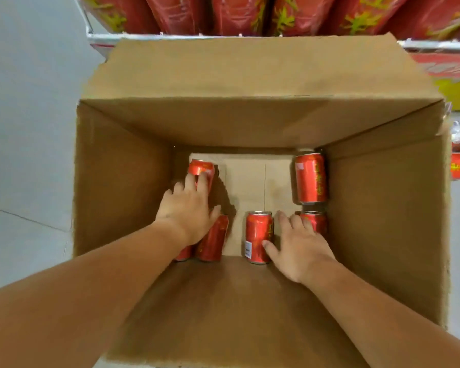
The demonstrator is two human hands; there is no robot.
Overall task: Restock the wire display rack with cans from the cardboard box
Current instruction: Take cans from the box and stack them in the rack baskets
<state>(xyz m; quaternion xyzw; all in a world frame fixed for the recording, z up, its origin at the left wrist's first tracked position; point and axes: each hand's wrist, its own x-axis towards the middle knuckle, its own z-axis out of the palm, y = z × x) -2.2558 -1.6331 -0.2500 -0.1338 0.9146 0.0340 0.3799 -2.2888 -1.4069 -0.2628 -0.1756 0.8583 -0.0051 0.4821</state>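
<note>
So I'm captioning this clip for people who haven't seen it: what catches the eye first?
Two bare arms plunge into a deep, nearly empty cardboard box. The left hand reaches a red can at the far left; the right hand lies beside an upright can near the front. Above the box, the wire rack is packed with red cans.

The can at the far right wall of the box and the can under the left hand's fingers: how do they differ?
The far right can is untouched and shows its whole side, lying against the right wall of the cardboard box. The far left can has the fingers of the left hand on it, so only its far end shows, and it lies near the left wall. Both are red with yellow print and lie on the box floor.
</note>
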